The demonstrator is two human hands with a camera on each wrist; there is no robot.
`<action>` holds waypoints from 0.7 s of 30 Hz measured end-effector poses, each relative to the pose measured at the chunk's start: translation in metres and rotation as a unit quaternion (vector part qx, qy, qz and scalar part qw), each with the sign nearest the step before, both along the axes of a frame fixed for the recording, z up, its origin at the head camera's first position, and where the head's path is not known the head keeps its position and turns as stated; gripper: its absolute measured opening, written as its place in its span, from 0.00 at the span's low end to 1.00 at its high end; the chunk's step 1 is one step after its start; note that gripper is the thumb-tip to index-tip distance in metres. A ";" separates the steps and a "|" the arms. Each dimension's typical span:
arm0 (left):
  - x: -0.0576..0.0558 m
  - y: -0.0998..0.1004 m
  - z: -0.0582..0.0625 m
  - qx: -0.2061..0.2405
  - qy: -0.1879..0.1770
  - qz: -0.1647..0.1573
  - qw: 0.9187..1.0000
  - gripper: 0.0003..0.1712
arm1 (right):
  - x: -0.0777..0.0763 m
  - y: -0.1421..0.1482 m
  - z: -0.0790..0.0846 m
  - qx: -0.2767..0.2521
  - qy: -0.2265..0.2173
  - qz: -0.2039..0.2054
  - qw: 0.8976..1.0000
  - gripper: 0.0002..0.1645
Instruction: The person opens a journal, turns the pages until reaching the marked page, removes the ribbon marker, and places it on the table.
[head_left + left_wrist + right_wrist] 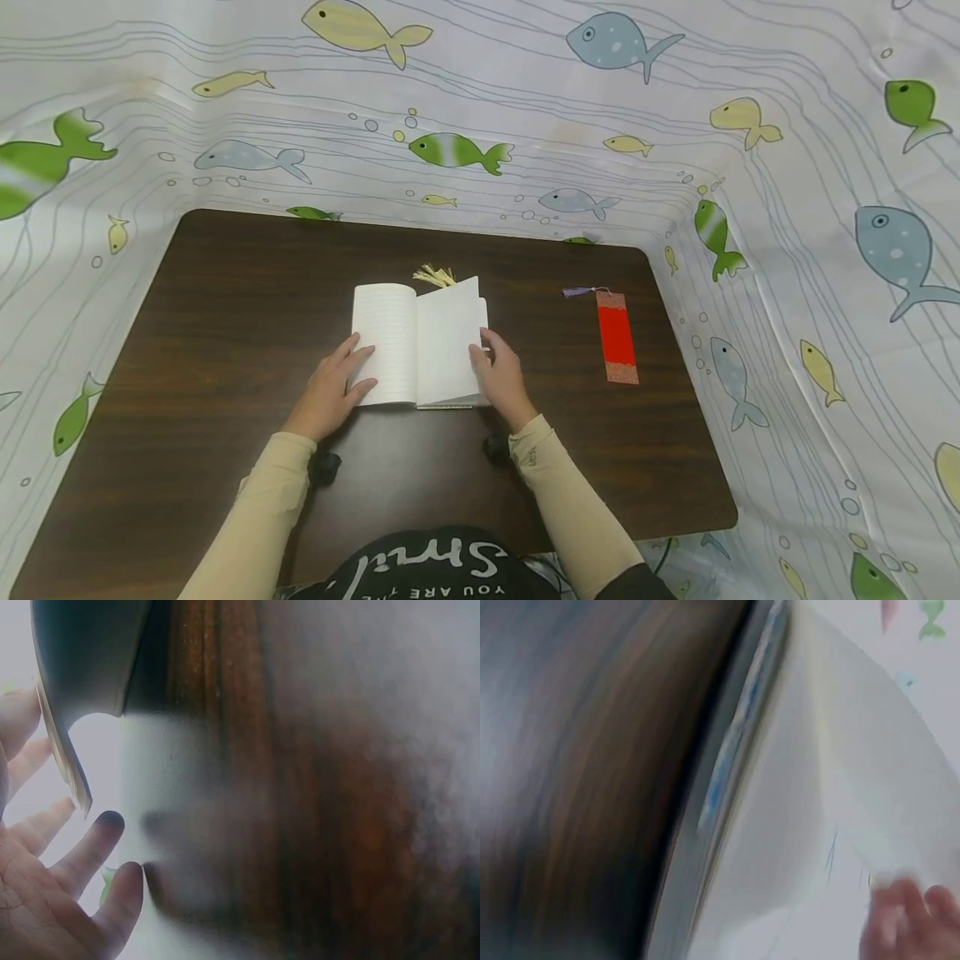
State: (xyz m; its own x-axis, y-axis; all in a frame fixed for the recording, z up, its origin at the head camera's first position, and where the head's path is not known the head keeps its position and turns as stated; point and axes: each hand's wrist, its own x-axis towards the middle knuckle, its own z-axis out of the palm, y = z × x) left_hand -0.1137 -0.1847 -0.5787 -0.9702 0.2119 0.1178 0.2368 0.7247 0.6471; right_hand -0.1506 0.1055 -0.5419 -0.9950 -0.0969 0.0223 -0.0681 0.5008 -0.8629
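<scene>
An open notebook (384, 333) lies in front of me, its left page lined and its right side showing a blank leaf (447, 342) raised at a slant. With thumb and fingers my right hand (502, 375) pinches that leaf at its outer edge. My left hand (330, 387) rests at the left page's outer edge, thumb and a finger on the paper; in the left wrist view its fingers are spread and fairly straight. A pale yellow tassel (435, 276) sticks out past the notebook's top. The right wrist view shows the notebook's page edges (742, 750) close up and the leaf curving away.
To the right on the dark wooden table (225, 333) lies a red bookmark (617, 337) with a purple tassel (577, 292). A fish-patterned cloth (480, 92) rises around the table's far and side edges.
</scene>
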 end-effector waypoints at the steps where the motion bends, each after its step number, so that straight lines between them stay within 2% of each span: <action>1: 0.000 0.000 0.000 0.000 0.000 0.000 1.000 0.31 | 0.002 -0.002 0.001 -0.033 -0.008 0.031 0.999 0.31; 3: 0.000 0.000 -0.001 0.002 0.001 0.000 1.000 0.31 | 0.005 -0.006 0.002 -0.065 -0.029 0.104 0.992 0.43; 5: -0.001 0.001 -0.001 0.004 0.001 0.000 1.000 0.31 | 0.007 -0.011 -0.001 -0.061 -0.037 0.188 0.980 0.54; 7: -0.002 0.001 -0.001 0.007 0.001 0.001 1.000 0.31 | 0.009 -0.016 -0.005 -0.015 -0.026 0.259 0.965 0.61; 9: -0.002 0.002 -0.001 0.006 0.001 0.001 1.000 0.31 | 0.011 -0.022 -0.009 0.043 -0.013 0.306 0.951 0.55; 12: -0.002 0.002 -0.001 0.021 0.001 0.004 1.000 0.28 | 0.015 -0.030 -0.016 0.136 0.003 0.340 0.931 0.48; 15: -0.002 0.001 0.000 0.073 -0.019 0.007 0.997 0.26 | 0.020 -0.036 -0.020 0.207 0.018 0.351 0.913 0.44; 18: -0.002 -0.001 0.003 0.152 -0.062 0.020 0.986 0.28 | 0.022 -0.039 -0.021 0.232 0.029 0.347 0.908 0.42; 21: -0.001 -0.004 0.008 0.215 -0.110 0.036 0.970 0.33 | 0.023 -0.040 -0.021 0.236 0.041 0.345 0.908 0.40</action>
State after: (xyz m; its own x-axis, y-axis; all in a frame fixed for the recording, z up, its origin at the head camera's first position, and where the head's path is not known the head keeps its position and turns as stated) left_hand -0.1152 -0.1890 -0.5710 -0.9922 0.1205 -0.0304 0.0187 0.3867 0.9220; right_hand -0.1277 0.0656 -0.5630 -0.6908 -0.7142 -0.1127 -0.5598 0.6270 -0.5417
